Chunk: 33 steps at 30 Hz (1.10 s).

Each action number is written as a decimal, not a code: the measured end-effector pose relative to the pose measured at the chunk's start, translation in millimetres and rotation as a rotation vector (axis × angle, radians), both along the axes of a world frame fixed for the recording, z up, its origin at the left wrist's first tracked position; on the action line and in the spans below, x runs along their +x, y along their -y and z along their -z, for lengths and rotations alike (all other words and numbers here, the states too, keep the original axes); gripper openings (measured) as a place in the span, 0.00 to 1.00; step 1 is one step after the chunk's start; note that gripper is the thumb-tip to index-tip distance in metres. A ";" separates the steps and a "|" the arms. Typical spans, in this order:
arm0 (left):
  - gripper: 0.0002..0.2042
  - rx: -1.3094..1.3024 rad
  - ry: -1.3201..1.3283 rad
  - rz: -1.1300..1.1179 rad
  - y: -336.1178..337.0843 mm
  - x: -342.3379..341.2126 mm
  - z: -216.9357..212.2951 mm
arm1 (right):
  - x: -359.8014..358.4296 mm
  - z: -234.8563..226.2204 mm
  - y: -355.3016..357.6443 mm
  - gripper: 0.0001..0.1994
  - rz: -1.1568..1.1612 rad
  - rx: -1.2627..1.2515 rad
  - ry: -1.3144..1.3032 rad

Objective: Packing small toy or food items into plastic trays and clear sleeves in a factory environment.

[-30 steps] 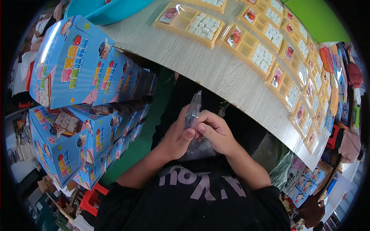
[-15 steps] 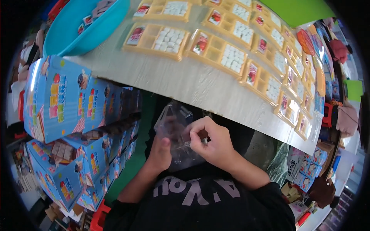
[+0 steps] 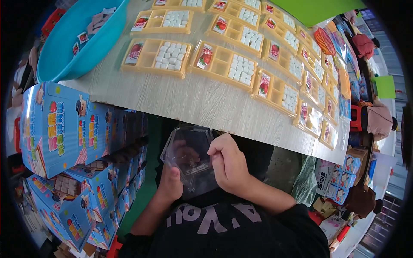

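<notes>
Low in front of my body, below the table's near edge, I hold a clear, thin-walled plastic box [image 3: 195, 170]. My left hand [image 3: 171, 179] is closed around its left side, thumb in front; its other fingers show through the plastic. My right hand [image 3: 230, 162] is curled closed at the right rim, and its fingertips are partly hidden. On the table [image 3: 137, 96] beyond stand rows of yellow compartment trays [image 3: 221, 71]. They hold white marshmallow-like pieces [image 3: 242, 69] and red-and-white sachets [image 3: 205, 56], with other compartments showing bare yellow plastic.
A turquoise basin [image 3: 103, 43] with sachets sits at the table's far left. Stacked blue printed cartons [image 3: 64, 129] stand left of me. A green board [image 3: 309, 10] and a red basket [image 3: 324, 41] lie at the far right. Clear plastic sheeting [image 3: 306, 182] hangs right of my legs.
The clear box has turned to show more of its broad face. My right hand has turned, its fingers curling in more at the box's rim. The whole view has shifted slightly.
</notes>
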<state>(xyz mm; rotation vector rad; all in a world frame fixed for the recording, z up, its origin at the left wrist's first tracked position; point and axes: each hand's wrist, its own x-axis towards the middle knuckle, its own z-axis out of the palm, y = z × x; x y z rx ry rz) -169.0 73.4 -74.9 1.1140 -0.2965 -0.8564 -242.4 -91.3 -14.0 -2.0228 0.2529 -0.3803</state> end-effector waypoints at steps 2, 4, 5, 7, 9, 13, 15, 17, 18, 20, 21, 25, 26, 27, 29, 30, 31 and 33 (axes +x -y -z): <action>0.47 -0.008 0.016 0.000 -1.0 0.9 0.6 | 4.3 -7.0 -3.2 0.11 0.021 -0.060 0.040; 0.46 -0.017 0.033 -0.001 -0.7 0.9 0.4 | 3.7 -15.0 -5.4 0.10 -0.011 -0.053 -0.004; 0.46 -0.034 -0.009 -0.003 0.8 -0.6 -1.4 | 3.8 -20.3 -5.5 0.10 -0.039 -0.042 -0.047; 0.46 -0.043 -0.043 -0.019 -1.2 0.0 -0.6 | 2.6 -43.7 13.5 0.11 -0.160 -0.198 0.006; 0.46 -0.060 -0.035 0.029 -4.2 1.0 2.9 | 4.7 -74.6 43.6 0.13 -0.225 -0.385 0.066; 0.47 -0.005 0.040 0.045 -10.0 3.3 4.4 | 66.0 -101.8 127.4 0.12 0.017 -0.273 0.053; 0.47 -0.025 0.020 0.069 -4.8 4.5 1.6 | 101.4 -109.3 178.6 0.11 -0.016 -0.206 0.016; 0.47 -0.029 0.019 0.068 -3.2 3.2 0.3 | 125.7 -99.6 213.2 0.11 -0.079 -0.262 -0.018; 0.48 -0.018 0.008 0.049 -4.6 2.5 0.4 | 139.8 -91.8 219.0 0.11 -0.080 -0.251 -0.100; 0.48 -0.018 0.000 0.039 -8.2 1.4 2.4 | 157.1 -79.5 226.1 0.12 -0.088 -0.240 -0.178; 0.48 -0.011 -0.016 0.033 -9.1 2.2 3.5 | 163.7 -73.6 228.1 0.12 -0.087 -0.397 -0.236; 0.49 -0.002 -0.036 0.002 -8.2 3.6 -1.2 | 176.6 -48.2 236.1 0.12 -0.107 -0.820 -0.119; 0.49 -0.004 -0.042 0.004 -7.5 4.5 -0.4 | 178.2 -45.3 236.9 0.11 -0.127 -0.979 -0.001; 0.49 -0.005 -0.048 0.008 -6.8 4.9 0.2 | 180.8 -41.2 238.2 0.11 -0.130 -0.977 0.001; 0.49 0.003 -0.047 0.008 -4.9 5.3 0.1 | 187.1 -36.2 238.9 0.10 -0.134 -1.091 0.025; 0.50 0.008 -0.046 0.010 -4.0 5.9 0.2 | 187.9 -35.4 238.1 0.10 -0.132 -1.090 0.025; 0.50 0.009 -0.045 0.014 -3.5 6.7 0.8 | 187.8 -34.3 236.7 0.09 -0.136 -1.121 0.016; 0.50 0.018 -0.031 0.032 -2.3 7.3 1.6 | 188.7 -33.6 232.8 0.08 -0.136 -1.151 0.008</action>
